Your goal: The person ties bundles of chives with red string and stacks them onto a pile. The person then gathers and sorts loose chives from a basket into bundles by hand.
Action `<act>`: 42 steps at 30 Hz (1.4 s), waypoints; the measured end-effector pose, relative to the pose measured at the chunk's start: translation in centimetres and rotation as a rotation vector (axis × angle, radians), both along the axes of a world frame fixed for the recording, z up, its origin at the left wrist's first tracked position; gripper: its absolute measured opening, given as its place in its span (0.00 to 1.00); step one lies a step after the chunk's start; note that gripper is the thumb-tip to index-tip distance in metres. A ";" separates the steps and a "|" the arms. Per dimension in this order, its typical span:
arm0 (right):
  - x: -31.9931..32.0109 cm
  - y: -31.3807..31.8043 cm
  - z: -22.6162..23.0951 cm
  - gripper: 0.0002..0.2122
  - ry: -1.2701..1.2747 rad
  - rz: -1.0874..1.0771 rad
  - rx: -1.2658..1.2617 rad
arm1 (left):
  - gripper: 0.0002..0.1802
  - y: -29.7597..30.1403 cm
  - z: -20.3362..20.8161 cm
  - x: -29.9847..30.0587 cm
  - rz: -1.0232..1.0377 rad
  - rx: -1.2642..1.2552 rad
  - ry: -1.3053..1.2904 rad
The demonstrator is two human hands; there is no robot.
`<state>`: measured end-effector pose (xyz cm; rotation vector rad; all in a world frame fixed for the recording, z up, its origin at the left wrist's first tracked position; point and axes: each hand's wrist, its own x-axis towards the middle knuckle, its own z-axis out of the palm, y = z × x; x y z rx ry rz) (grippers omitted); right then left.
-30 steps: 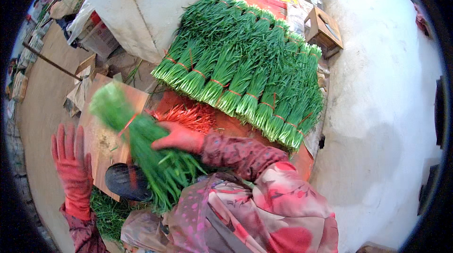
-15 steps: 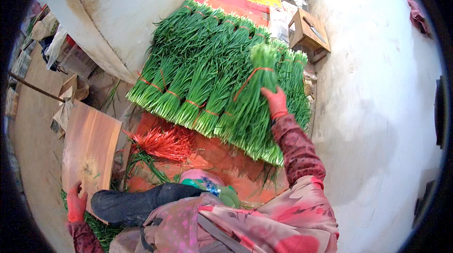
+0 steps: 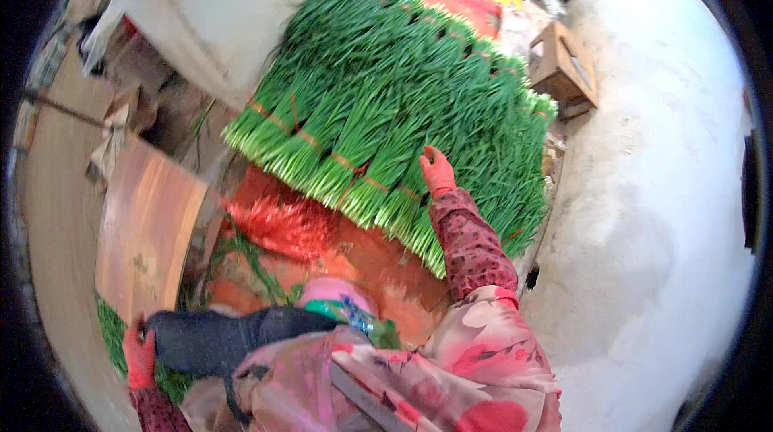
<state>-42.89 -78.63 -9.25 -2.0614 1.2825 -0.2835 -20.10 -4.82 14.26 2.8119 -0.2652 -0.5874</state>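
Observation:
Bundles of long green chives (image 3: 346, 138), tied with red bands, lie packed in rows in front of me with their pale stem ends showing along the near edge. My right hand (image 3: 437, 172), in a red glove, is over the right part of the pile. Its fingers are loosely bent with a gap at the thumb, and no bundle shows in it. At the lower left, my gloved left hand (image 3: 139, 354) is by the lower end of a wooden board (image 3: 153, 227), fingers apart and empty. Some loose greens (image 3: 111, 335) lie beside that hand.
A heap of red ties (image 3: 282, 223) lies on the red ground sheet (image 3: 378, 259) between me and the bundles. Right of the pile stand a small wooden stool (image 3: 568, 70) with a knife on it and a pale wall (image 3: 644, 190). My dark-clad leg (image 3: 233, 339) is beside the board.
The loose-topped bundle under my right hand has left it and now lies among the others. That hand has drawn back leftward over the pile. The whole view has shifted and blurred slightly.

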 end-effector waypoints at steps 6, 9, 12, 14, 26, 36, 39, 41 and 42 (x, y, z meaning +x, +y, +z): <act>0.6 9.5 -3.1 0.13 -0.209 0.154 0.339 | 0.24 -3.4 3.0 -0.2 -0.044 0.084 -0.202; 2.7 17.4 -1.8 0.09 -0.068 0.367 0.607 | 0.25 -6.9 5.6 -2.2 -0.028 0.038 -0.138; 4.3 25.7 -3.5 0.11 0.071 0.656 0.678 | 0.25 -9.1 6.1 -3.1 -0.138 -0.008 -0.115; 6.0 29.5 -3.8 0.12 0.193 0.729 0.626 | 0.24 -7.8 5.6 -3.7 -0.240 -0.018 -0.106; 18.7 34.2 -15.1 0.23 0.059 0.524 0.424 | 0.19 -3.9 -0.7 -7.6 -0.054 -0.087 -0.510; 23.1 37.9 -6.5 0.21 0.310 0.442 0.443 | 0.18 -1.7 -2.0 -8.4 0.038 -0.035 -0.539; 21.3 35.9 -12.1 0.12 0.017 0.228 0.645 | 0.18 -1.9 -1.8 -8.0 0.020 -0.065 -0.565; 20.6 35.3 -13.8 0.06 -0.158 0.106 0.851 | 0.18 -1.8 -1.9 -8.3 0.030 -0.072 -0.567; 20.5 35.0 -14.3 0.03 -0.212 0.071 0.925 | 0.18 -1.7 -1.9 -8.3 0.031 -0.081 -0.583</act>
